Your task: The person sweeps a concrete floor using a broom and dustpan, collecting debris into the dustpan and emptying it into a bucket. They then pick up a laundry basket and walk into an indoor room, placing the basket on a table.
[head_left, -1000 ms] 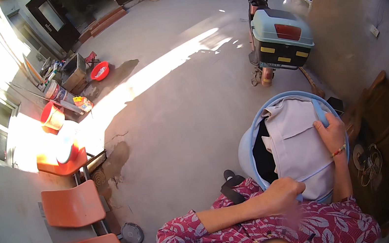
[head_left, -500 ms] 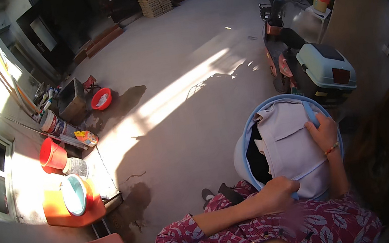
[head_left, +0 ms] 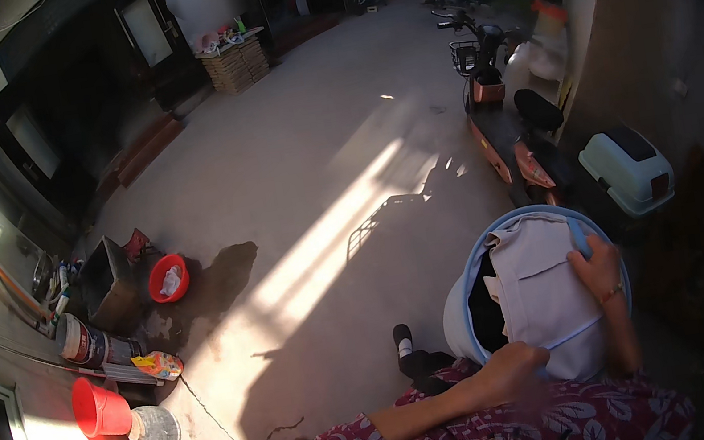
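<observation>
Item 1: pale lilac garment (head_left: 541, 283), soft woven cloth with a stitched pocket outline, lying draped over the top of a light blue plastic basin (head_left: 460, 317). The basin is round and smooth-walled, carried against the body at the lower right of the view, with dark cloth showing inside it.

Step in hand, as judged: carrying the filled basin across the yard; the next move likely calls for keeping it level with both grips firm.

Left hand (head_left: 508, 371): fingers closed on the near rim, over the garment's edge. Right hand (head_left: 596, 262): fingers curled onto the far rim, a thin bangle at the wrist.

Surroundings: grey concrete floor (head_left: 290, 166), a parked scooter (head_left: 505, 122) beside the wall, 1 red bowl (head_left: 169, 278), 1 red bucket (head_left: 98, 409).
</observation>
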{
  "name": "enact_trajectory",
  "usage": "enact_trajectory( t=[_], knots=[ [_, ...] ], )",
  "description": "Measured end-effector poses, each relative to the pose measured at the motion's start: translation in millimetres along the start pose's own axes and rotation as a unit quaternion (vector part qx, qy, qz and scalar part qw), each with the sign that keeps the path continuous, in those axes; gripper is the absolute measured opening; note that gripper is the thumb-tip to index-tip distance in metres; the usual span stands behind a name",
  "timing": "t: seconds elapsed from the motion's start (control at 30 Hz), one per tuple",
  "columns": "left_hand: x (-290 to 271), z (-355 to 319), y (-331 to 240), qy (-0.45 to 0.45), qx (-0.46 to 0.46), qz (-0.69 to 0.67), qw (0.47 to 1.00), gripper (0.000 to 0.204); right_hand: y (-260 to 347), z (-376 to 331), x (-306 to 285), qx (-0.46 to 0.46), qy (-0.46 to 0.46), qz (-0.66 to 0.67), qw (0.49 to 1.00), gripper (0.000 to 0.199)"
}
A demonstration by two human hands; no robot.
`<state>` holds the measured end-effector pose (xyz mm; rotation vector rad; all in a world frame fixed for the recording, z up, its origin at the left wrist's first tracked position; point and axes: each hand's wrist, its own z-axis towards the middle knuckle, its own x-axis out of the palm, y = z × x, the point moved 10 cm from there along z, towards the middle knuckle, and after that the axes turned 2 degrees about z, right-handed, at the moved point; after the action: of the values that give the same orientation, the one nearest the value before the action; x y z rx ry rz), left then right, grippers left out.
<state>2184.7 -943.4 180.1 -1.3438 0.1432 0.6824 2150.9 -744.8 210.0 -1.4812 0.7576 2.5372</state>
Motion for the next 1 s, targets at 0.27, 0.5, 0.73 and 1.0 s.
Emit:
enact_trajectory(
  t=[0.27,0.5,0.73,1.0],
  knots=[
    [-165,17,106,0.075,-0.054,0.01,0.996,0.011,93,117,110,0.009,-0.013,0.01,1.0,0.022],
    [-295,11,198,0.073,-0.093,-0.056,0.991,0.014,190,221,210,-0.017,0.004,-0.056,0.998,0.024],
    [-459,4,250,0.078,-0.029,-0.038,0.996,0.013,283,288,263,0.062,-0.039,-0.007,0.997,0.023],
    [-583,11,305,0.11,0.022,-0.038,0.993,0.013,367,363,313,0.077,-0.067,0.017,0.995,0.022]
  ],
)
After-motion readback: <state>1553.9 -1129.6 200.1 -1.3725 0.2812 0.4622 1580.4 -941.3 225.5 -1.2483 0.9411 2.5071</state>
